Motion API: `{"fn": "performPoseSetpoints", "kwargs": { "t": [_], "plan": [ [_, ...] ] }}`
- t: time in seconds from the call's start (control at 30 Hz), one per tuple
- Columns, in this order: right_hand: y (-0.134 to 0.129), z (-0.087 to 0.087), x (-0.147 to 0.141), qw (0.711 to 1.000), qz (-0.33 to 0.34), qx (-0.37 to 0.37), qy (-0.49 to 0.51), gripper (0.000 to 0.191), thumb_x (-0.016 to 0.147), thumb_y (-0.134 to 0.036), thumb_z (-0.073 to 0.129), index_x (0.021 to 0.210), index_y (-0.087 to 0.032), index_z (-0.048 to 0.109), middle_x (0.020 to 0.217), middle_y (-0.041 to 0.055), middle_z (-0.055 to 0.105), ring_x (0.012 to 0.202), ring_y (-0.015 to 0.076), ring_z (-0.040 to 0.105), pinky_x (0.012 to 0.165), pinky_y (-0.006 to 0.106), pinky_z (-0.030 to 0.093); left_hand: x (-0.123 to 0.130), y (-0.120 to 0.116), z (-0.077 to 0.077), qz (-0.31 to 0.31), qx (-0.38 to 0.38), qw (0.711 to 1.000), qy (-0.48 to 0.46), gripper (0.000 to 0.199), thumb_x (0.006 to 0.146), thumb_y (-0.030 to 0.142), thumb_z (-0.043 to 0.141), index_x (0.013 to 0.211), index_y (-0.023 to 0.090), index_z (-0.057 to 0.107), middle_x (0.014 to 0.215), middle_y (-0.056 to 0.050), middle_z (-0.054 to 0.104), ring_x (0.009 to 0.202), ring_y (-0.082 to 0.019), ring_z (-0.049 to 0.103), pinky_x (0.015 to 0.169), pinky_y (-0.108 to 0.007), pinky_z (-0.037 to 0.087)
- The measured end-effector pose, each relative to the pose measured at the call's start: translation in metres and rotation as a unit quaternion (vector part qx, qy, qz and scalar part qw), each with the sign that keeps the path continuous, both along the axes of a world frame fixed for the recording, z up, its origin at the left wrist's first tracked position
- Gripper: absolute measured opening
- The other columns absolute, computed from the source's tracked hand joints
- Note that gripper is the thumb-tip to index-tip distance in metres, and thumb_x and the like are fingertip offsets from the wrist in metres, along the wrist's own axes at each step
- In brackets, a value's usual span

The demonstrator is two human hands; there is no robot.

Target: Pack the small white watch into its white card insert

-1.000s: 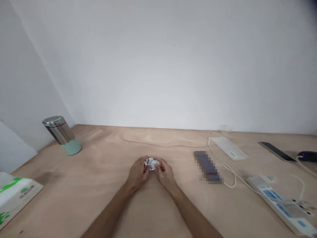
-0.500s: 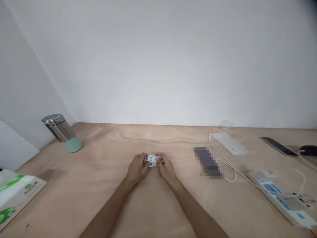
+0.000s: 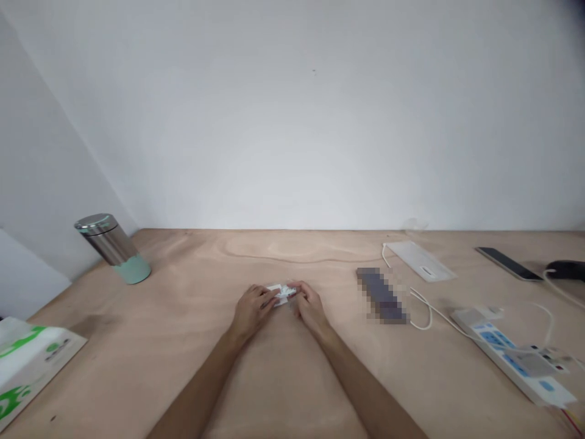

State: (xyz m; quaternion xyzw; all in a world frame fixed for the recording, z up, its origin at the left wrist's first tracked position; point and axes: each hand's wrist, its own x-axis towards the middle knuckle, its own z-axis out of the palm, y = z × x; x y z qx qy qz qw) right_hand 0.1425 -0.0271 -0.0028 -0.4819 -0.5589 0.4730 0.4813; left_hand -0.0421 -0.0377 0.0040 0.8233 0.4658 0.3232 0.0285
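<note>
Between my two hands, on the wooden table, is a small flat white packet (image 3: 284,293) with a clear, shiny plastic look. Dark or bluish marks show on its face, too blurred to read. My left hand (image 3: 253,310) grips the packet's left end, thumb on the near side and fingers over the top. At the other end my right hand (image 3: 309,306) pinches the right edge between thumb and fingers. Parts of the packet are hidden under the fingertips.
A steel and mint-green tumbler (image 3: 114,249) stands at the left. A white and green pack (image 3: 34,363) lies near left. On the right are a pixelated phone-like object (image 3: 381,295), a white pouch (image 3: 419,261), a dark phone (image 3: 508,263), a power strip (image 3: 512,356) and white cables (image 3: 429,311).
The round, dial-like face seen on the packet earlier no longer shows clearly. My left fingers have spread further over it, and my right thumb has drawn back from its top. The view has shifted slightly.
</note>
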Motion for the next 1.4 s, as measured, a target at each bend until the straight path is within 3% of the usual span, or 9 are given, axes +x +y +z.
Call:
{"fn": "performPoseSetpoints", "kwargs": {
  "t": [0.13, 0.3, 0.63, 0.83, 1.13, 1.4],
  "plan": [
    [0.003, -0.004, -0.001, 0.998, -0.006, 0.052, -0.027, 0.030, 0.074, -0.021, 0.046, 0.096, -0.019, 0.066, 0.059, -0.0023, 0.060, 0.040, 0.0097, 0.045, 0.038, 0.019, 0.034, 0.002, -0.002, 0.004, 0.002, -0.011, 1.000, 0.002, 0.024, 0.091, 0.032, 0.049, 0.108, 0.024, 0.065, 0.090, -0.005, 0.063, 0.086, -0.019, 0.055, 0.077, -0.031, 0.046],
    [0.005, -0.008, -0.002, 0.999, 0.007, 0.039, -0.019, 0.031, 0.075, -0.023, 0.046, 0.097, -0.018, 0.066, 0.056, -0.0024, 0.057, 0.040, 0.0099, 0.044, 0.037, 0.019, 0.032, 0.005, -0.004, 0.006, 0.005, -0.018, 1.000, -0.014, 0.020, 0.086, 0.024, 0.052, 0.104, 0.023, 0.062, 0.092, -0.005, 0.060, 0.090, -0.020, 0.055, 0.081, -0.034, 0.046],
    [0.003, -0.004, -0.002, 0.999, -0.018, 0.033, -0.006, 0.032, 0.077, -0.029, 0.048, 0.102, -0.017, 0.065, 0.053, -0.0027, 0.054, 0.037, 0.0103, 0.044, 0.035, 0.020, 0.033, 0.007, -0.006, 0.010, -0.028, -0.040, 0.997, -0.053, 0.044, 0.075, 0.011, 0.052, 0.118, 0.020, 0.052, 0.105, -0.008, 0.061, 0.098, -0.022, 0.055, 0.088, -0.038, 0.044],
    [0.006, -0.006, 0.000, 0.994, -0.063, 0.078, -0.045, 0.032, 0.076, -0.034, 0.053, 0.099, -0.018, 0.068, 0.061, 0.0004, 0.061, 0.048, 0.0127, 0.050, 0.041, 0.021, 0.038, 0.006, -0.004, 0.009, -0.033, -0.060, 0.997, -0.046, 0.030, 0.085, 0.017, 0.045, 0.113, 0.020, 0.057, 0.105, -0.009, 0.063, 0.099, -0.022, 0.055, 0.089, -0.040, 0.044],
    [0.005, -0.005, 0.001, 0.996, -0.019, 0.063, -0.061, 0.031, 0.076, -0.036, 0.054, 0.095, -0.018, 0.071, 0.065, 0.0014, 0.064, 0.057, 0.0151, 0.054, 0.048, 0.023, 0.041, 0.005, 0.002, 0.002, -0.003, -0.075, 0.993, -0.092, 0.029, 0.095, 0.024, 0.032, 0.113, 0.018, 0.053, 0.106, -0.009, 0.061, 0.098, -0.021, 0.055, 0.090, -0.039, 0.044],
    [0.005, -0.005, 0.001, 0.995, -0.019, 0.063, -0.077, 0.032, 0.077, -0.036, 0.055, 0.098, -0.018, 0.070, 0.069, 0.0023, 0.066, 0.059, 0.0152, 0.055, 0.049, 0.023, 0.042, 0.005, 0.003, 0.002, 0.012, -0.072, 0.995, -0.074, 0.027, 0.094, 0.026, 0.035, 0.109, 0.017, 0.056, 0.100, -0.009, 0.062, 0.094, -0.022, 0.056, 0.086, -0.038, 0.045]
  ]
}}
